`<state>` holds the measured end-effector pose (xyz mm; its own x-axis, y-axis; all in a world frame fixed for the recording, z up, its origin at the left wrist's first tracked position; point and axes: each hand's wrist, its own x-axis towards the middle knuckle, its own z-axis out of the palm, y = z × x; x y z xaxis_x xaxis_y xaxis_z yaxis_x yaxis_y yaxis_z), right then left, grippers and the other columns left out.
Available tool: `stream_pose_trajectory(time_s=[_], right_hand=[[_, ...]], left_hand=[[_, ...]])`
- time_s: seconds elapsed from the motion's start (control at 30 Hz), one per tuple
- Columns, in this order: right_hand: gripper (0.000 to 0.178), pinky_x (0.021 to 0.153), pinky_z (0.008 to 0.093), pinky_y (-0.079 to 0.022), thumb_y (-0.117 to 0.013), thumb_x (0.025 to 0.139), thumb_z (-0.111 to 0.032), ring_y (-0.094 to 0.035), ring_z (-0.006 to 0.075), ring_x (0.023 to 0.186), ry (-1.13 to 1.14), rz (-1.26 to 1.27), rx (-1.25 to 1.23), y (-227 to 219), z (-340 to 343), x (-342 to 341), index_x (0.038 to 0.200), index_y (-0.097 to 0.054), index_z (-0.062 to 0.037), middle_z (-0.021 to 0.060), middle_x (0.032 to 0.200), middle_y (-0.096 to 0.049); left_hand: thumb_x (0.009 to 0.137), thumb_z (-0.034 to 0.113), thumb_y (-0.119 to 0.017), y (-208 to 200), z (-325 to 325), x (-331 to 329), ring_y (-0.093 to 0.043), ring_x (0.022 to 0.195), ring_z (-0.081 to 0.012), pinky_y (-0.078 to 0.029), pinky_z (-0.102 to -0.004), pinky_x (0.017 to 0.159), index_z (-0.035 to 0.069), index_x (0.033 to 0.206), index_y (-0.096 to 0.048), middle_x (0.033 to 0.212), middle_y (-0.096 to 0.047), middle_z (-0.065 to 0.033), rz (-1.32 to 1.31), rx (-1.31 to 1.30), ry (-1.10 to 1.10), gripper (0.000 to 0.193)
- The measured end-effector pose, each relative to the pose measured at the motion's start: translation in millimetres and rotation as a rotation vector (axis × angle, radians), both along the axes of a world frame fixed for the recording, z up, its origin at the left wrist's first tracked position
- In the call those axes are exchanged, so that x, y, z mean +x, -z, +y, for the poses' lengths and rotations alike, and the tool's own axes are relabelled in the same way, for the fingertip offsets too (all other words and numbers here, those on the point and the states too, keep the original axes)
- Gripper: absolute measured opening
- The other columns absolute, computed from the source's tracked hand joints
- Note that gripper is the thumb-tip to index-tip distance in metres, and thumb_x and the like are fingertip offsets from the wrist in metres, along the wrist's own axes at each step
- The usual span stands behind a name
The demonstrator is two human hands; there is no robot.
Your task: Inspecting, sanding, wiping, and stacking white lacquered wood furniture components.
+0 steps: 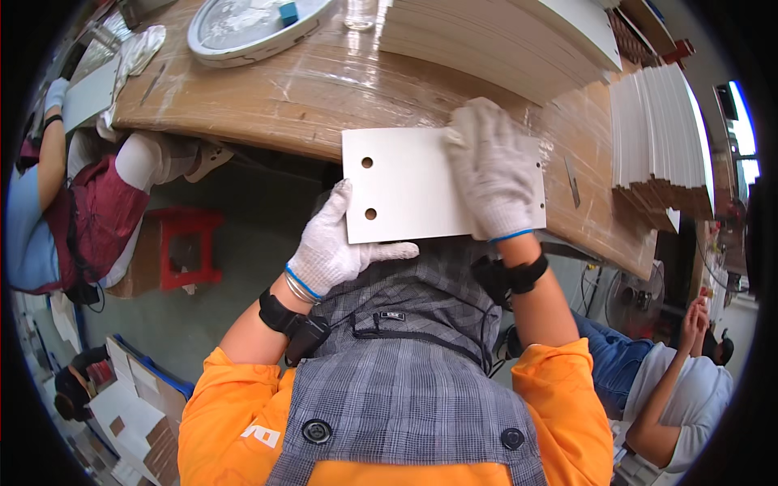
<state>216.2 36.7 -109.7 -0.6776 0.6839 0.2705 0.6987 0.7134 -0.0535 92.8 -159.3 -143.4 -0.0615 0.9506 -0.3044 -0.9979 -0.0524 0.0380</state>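
A white rectangular board rests in front of me at the table's edge, with two larger round holes near its left end and small ones near its right end. My left hand, in a white knit glove, holds its lower left corner; the thumb lies along the left edge and a finger stretches along the lower edge. Gloved as well, my right hand lies flat across the board's right part, fingers extended and slightly blurred at the tips.
The wooden table carries a round white tray with a blue block, a clear glass, a thin metal blade and stacks of white boards. A red stool stands left. Co-workers sit on both sides; a fan is at right.
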Motion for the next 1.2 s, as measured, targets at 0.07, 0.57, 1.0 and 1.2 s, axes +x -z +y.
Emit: stream_pose_trajectory(time_s=[0.07,0.57,1.0,1.2], right_hand=[[0.061,0.096,0.0428,-0.043,-0.056,0.086,-0.041,-0.053,0.0372,0.11,-0.37,0.004,-0.137,-20.7,-47.6,-27.3,0.134,-0.041,-0.0069,0.0217,0.13,-0.048],[0.042,0.094,0.0341,-0.046,-0.054,0.093,-0.022,-0.058,0.0245,0.109,-0.053,0.356,-0.624,-0.2,58.7,86.6,0.13,-0.049,-0.0034,0.012,0.123,-0.058],[0.042,0.091,0.0429,-0.039,-0.054,0.088,-0.03,-0.057,0.0281,0.106,-0.847,-0.227,-1.088,-18.7,-91.2,67.9,0.128,-0.054,-0.0187,0.0106,0.109,-0.061],[0.043,0.094,0.0382,-0.044,-0.054,0.084,-0.021,-0.057,0.0315,0.106,-0.445,-0.179,-1.339,-32.9,-65.5,110.1,0.126,-0.057,-0.0136,0.0161,0.112,-0.06]], left_hand=[[0.098,0.047,-0.034,0.4,-0.3,-0.5,-0.045,0.123,-0.0392,-0.04,-0.0644,0.095,0.015,0.136,-0.037,0.135,-0.045,-0.0135,0.025,0.024,0.027,0.05],[0.099,0.031,-0.04,-1.9,3.8,-10.6,-0.047,0.12,-0.0432,-0.04,-0.0688,0.092,0.01,0.135,-0.036,0.133,-0.045,-0.0187,0.17,-0.043,0.001,0.042],[0.095,0.036,-0.045,-5.1,6.5,-11.8,-0.05,0.117,-0.0422,-0.042,-0.0676,0.089,0.012,0.133,-0.037,0.13,-0.048,-0.0181,0.43,-0.237,-0.001,0.046],[0.093,0.022,-0.053,16.0,10.5,-31.2,-0.06,0.106,-0.0253,-0.051,-0.044,0.091,0.003,0.125,-0.048,0.116,-0.059,-0.0112,0.629,-0.379,-0.003,0.038]])
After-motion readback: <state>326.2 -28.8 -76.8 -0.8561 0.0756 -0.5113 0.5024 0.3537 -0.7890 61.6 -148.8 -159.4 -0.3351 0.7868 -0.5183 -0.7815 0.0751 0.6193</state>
